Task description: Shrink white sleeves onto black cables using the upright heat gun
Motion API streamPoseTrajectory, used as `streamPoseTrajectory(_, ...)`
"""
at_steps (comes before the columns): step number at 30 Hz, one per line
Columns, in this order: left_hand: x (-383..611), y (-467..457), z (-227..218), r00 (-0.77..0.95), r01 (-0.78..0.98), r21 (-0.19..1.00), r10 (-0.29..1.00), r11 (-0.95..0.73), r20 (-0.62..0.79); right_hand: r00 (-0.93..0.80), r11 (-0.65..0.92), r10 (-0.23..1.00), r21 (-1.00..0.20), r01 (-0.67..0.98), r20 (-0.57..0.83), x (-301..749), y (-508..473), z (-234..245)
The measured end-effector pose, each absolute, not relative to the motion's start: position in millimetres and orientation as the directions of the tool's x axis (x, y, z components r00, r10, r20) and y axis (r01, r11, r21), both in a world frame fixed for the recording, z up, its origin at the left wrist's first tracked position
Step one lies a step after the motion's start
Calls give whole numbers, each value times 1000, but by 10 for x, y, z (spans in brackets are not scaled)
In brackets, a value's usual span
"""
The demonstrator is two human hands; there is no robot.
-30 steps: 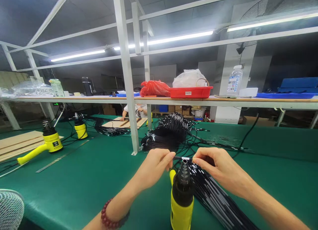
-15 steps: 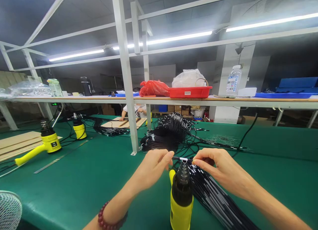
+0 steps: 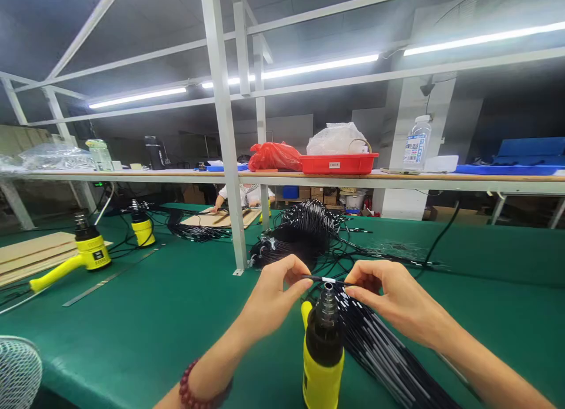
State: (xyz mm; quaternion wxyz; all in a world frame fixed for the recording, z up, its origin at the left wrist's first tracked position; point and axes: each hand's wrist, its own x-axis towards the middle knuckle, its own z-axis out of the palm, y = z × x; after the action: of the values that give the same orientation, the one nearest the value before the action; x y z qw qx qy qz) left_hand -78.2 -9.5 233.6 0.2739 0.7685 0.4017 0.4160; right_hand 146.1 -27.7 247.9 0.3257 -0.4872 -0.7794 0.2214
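My left hand (image 3: pixel 273 294) and my right hand (image 3: pixel 388 297) each pinch one end of a thin black cable (image 3: pixel 311 278) with a white sleeve at its middle. The sleeve sits just above the metal nozzle of an upright yellow and black heat gun (image 3: pixel 323 350) that stands on the green table. A bundle of black cables with white sleeves (image 3: pixel 379 350) lies under my right hand and runs toward the lower right. A red bead bracelet is on my left wrist.
A heap of coiled black cables (image 3: pixel 300 235) lies behind my hands beside a white frame post (image 3: pixel 229 162). Two more yellow heat guns (image 3: pixel 88 253) stand at the left near wooden boards. A shelf holds a red tray (image 3: pixel 338 163) and a bottle. Another person's hands work at the far table.
Both hands have lifted the cable slightly and my fingers have turned on it; the sleeve stays over the nozzle.
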Motion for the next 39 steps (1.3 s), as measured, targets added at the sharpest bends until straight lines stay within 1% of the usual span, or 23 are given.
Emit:
streamPoseTrajectory(6, -793, -92, 2343, 377, 445, 740, 855, -505, 356, -374, 451, 890, -617, 644, 261, 1514, -298, 2437)
streamPoseTrajectory(9, -784, -74, 2324, 373, 482, 710, 853, -514, 365, -369, 455, 889, -613, 646, 271, 1514, -290, 2440)
streamPoseTrajectory(12, -772, -78, 2325, 377, 465, 715, 847, -522, 374, -373, 460, 887, -604, 651, 274, 1507, -292, 2454)
streamPoseTrajectory(17, -772, -98, 2353, 380, 397, 769, 853, -501, 359, -398, 453, 886, -638, 623, 240, 1525, -293, 2441)
streamPoseTrajectory(24, -762, -94, 2347, 378, 348, 770, 832, -534, 406, -331, 470, 883, -661, 585, 334, 1522, -254, 2443)
streamPoseTrajectory(26, -760, -104, 2355, 383, 363, 756, 827, -545, 412, -331, 475, 879, -672, 568, 342, 1520, -265, 2461)
streamPoseTrajectory(29, -770, -114, 2360, 398, 410, 725, 824, -553, 403, -352, 452, 889, -679, 579, 292, 1526, -294, 2477)
streamPoseTrajectory(31, -780, -110, 2350, 401, 427, 718, 826, -550, 395, -378, 430, 895, -680, 595, 235, 1526, -313, 2476)
streamPoseTrajectory(33, -787, -98, 2333, 390, 437, 718, 833, -542, 392, -394, 424, 895, -672, 607, 209, 1518, -324, 2472)
streamPoseTrajectory(37, -788, -81, 2311, 374, 414, 736, 837, -536, 399, -375, 458, 886, -633, 624, 272, 1488, -306, 2465)
streamPoseTrajectory(39, -786, -86, 2314, 376, 387, 746, 831, -542, 410, -358, 469, 882, -634, 615, 306, 1476, -286, 2465)
